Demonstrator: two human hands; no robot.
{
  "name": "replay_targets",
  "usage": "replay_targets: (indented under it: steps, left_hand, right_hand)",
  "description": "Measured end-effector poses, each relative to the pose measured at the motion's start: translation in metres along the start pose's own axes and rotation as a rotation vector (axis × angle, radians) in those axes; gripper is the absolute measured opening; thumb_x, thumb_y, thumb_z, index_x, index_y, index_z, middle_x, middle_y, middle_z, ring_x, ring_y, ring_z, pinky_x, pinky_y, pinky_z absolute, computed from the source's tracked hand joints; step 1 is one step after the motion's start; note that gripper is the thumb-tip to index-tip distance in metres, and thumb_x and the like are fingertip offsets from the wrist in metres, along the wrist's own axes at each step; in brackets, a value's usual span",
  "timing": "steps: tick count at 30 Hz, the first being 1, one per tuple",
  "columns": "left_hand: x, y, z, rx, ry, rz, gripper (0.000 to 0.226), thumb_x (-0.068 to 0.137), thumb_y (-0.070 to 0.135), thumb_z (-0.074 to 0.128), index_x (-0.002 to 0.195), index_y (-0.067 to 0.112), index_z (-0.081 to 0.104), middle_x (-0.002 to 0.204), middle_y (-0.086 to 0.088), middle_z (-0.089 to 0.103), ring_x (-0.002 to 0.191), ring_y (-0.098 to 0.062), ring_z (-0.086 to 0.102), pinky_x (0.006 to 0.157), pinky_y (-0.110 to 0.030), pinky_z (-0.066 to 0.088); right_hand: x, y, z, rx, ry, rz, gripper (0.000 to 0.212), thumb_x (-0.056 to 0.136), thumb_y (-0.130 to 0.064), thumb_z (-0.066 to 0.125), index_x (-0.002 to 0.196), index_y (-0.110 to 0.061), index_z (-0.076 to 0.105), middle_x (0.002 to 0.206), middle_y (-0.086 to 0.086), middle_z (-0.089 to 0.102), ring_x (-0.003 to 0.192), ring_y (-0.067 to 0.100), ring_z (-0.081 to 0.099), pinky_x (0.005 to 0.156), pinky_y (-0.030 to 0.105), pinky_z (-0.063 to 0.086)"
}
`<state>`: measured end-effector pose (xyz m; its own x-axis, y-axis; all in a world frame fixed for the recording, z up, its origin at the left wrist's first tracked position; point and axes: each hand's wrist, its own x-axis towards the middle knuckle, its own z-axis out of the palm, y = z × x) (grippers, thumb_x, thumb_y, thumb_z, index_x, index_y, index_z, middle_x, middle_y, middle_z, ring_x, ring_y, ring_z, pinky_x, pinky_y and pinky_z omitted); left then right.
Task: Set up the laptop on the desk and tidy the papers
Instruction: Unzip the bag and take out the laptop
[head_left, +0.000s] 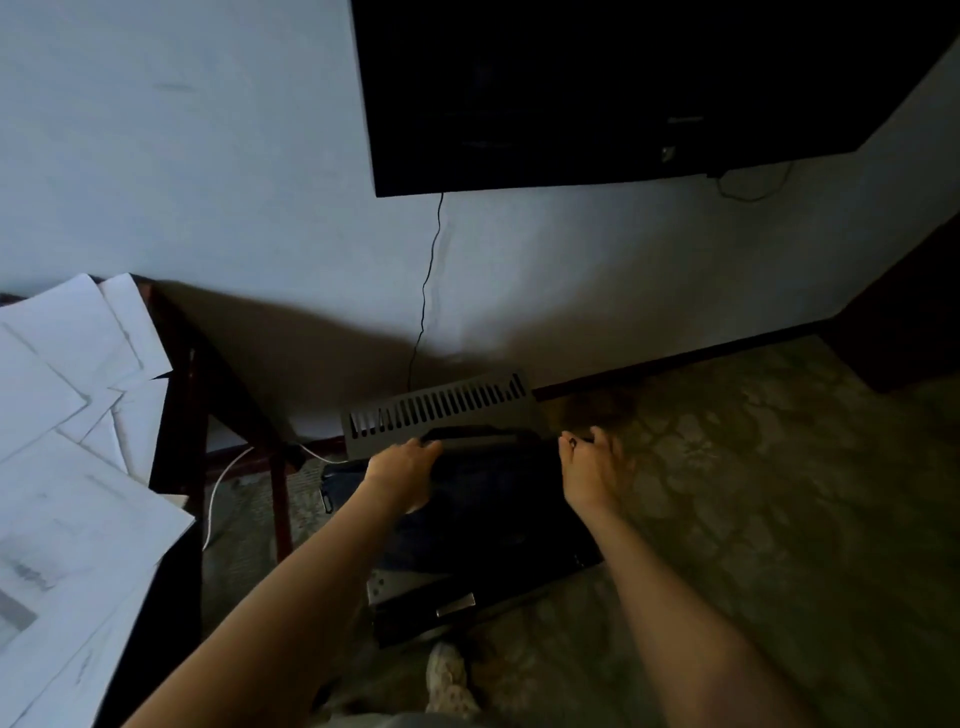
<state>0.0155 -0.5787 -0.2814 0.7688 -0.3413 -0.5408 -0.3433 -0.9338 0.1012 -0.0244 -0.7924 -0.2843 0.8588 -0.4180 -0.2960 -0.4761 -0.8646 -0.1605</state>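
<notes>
My left hand (402, 465) curls round the top edge of the dark bag (483, 514) on the carpet beside the desk (179, 374). The grey vented slab (441, 410) stands half out of the bag and I take it for the laptop, while my right hand (592, 467) sits at the bag's far corner, and in this gloom I cannot tell whether it pinches anything. If I lift with one side unheld, the slab could tip or slide back in, and swinging it up may sweep the loose papers (62, 441) off the desk's edge.
</notes>
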Motion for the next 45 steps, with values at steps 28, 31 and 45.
replay_targets:
  steps: [28, 31, 45]
  left_hand:
    - [-0.011, 0.019, 0.006, 0.117, 0.002, 0.086, 0.072, 0.095, 0.000, 0.040, 0.150, 0.031, 0.006, 0.150, -0.013, 0.023, 0.135, -0.036, 0.030, 0.105, -0.057, 0.031]
    - [-0.011, 0.014, 0.010, 0.059, -0.008, 0.064, 0.061, 0.097, 0.005, 0.040, 0.149, 0.026, 0.016, 0.154, -0.012, 0.016, 0.140, -0.034, 0.023, 0.108, -0.057, 0.029]
    - [-0.044, 0.002, 0.009, -0.098, -0.023, 0.057, 0.051, 0.094, 0.030, 0.043, 0.144, 0.029, 0.032, 0.129, -0.015, 0.055, 0.118, -0.033, 0.051, 0.094, -0.035, 0.042]
  right_hand:
    - [0.029, 0.020, -0.019, 0.397, 0.057, 0.378, 0.052, 0.098, -0.019, 0.044, 0.145, -0.010, 0.025, 0.142, 0.020, 0.036, 0.127, 0.037, 0.040, 0.099, 0.045, 0.038]
    - [0.022, -0.004, -0.013, 0.266, 0.174, -0.037, 0.039, 0.091, -0.007, 0.050, 0.129, -0.013, 0.045, 0.132, 0.013, 0.041, 0.120, 0.032, 0.042, 0.094, 0.038, 0.041]
    - [0.016, -0.058, 0.007, 0.028, -0.311, -0.374, 0.066, 0.081, -0.023, 0.068, 0.140, -0.015, 0.040, 0.139, 0.012, 0.042, 0.128, 0.029, 0.042, 0.102, 0.038, 0.042]
